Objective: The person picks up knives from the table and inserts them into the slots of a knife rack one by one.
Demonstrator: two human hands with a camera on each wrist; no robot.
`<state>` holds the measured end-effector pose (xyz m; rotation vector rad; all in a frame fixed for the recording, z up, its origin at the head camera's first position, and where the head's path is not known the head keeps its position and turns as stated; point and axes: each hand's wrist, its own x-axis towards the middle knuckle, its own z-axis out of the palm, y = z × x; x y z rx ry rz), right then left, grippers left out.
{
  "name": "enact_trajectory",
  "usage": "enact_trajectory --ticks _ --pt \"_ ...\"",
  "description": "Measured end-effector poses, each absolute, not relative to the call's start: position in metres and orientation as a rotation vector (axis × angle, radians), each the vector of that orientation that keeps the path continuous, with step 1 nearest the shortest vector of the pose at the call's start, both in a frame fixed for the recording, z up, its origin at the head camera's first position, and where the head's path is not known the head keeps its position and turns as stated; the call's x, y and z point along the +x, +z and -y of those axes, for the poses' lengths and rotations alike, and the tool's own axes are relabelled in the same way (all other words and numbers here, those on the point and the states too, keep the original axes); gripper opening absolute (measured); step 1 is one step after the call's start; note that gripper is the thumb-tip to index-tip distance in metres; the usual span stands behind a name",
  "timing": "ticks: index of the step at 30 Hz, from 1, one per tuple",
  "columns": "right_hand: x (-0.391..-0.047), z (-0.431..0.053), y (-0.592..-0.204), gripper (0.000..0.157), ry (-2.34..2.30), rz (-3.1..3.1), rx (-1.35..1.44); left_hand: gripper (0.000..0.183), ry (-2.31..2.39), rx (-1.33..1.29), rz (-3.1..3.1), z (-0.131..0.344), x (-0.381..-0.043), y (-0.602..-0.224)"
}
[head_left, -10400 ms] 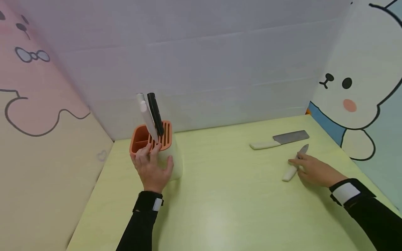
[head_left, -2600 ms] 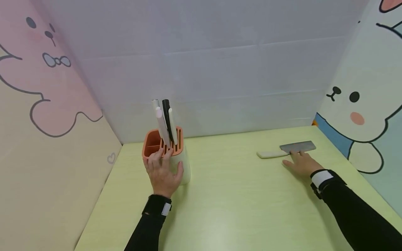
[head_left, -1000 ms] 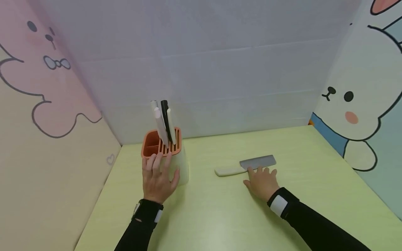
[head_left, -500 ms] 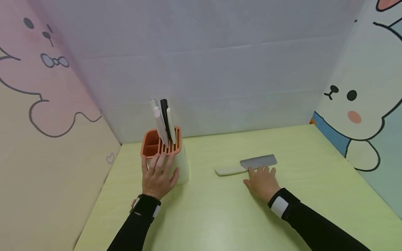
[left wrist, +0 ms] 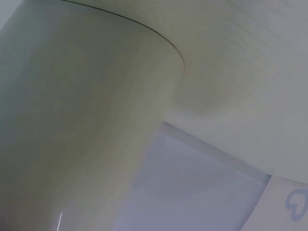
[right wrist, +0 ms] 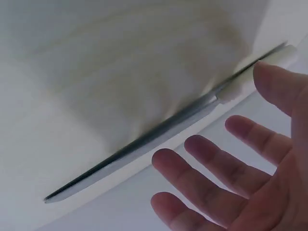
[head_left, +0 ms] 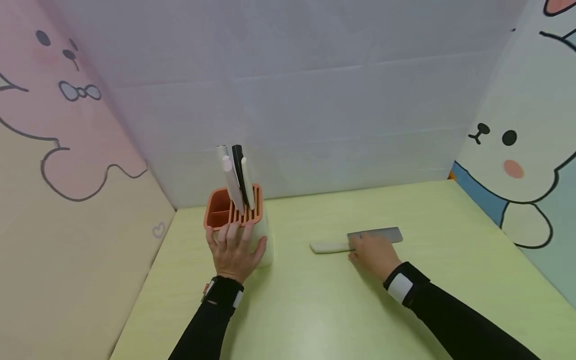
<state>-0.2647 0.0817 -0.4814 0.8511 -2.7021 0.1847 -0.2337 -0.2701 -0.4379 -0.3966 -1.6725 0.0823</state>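
In the head view my left hand (head_left: 234, 255) rests against the front of a cream knife holder (head_left: 266, 235), fingertips right at its orange rim and thumb along its right side. One black-handled knife (head_left: 238, 167) and several white-handled ones stand in its slots. My right hand (head_left: 373, 254) is over the middle of a cleaver (head_left: 389, 233), where the white handle (head_left: 327, 247) meets the grey blade. From the right wrist, the cleaver (right wrist: 144, 142) lies beyond my spread, relaxed fingers (right wrist: 192, 183), the thumb overlapping its handle. The left wrist view shows only the holder's smooth wall (left wrist: 86, 120).
The pale yellow table (head_left: 306, 310) runs back to a plain light wall (head_left: 315, 125). Side panels with cartoon animals stand at left (head_left: 76, 165) and right (head_left: 531, 150). The holder has open orange compartments (head_left: 219, 202) beside the slots.
The small knife has gone from the table, and another white handle stands in the holder. The cleaver has shifted left and nearer. My right fingers have just moved in over it.
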Motion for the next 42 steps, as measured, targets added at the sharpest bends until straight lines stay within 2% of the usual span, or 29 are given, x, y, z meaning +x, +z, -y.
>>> enact_trajectory --ticks 10,19,32,37,42 --pt "-0.271 -0.079 -0.492 0.019 0.038 2.577 1.029 0.056 0.109 -0.357 1.716 0.267 -0.232 -0.437" --pt "-0.273 -0.074 -0.483 0.015 -0.103 2.487 1.159 0.057 0.074 -0.354 1.746 0.266 -0.227 -0.434" --pt "-0.284 -0.090 -0.493 0.029 -0.344 2.307 1.287 0.057 0.058 -0.335 1.859 0.263 -0.216 -0.435" --pt "-0.279 -0.088 -0.483 0.029 -0.387 2.281 1.262 0.056 0.050 -0.325 1.876 0.263 -0.215 -0.435" --pt "-0.276 -0.083 -0.457 0.032 -0.222 2.229 1.252 0.055 0.053 -0.327 1.874 0.263 -0.215 -0.434"
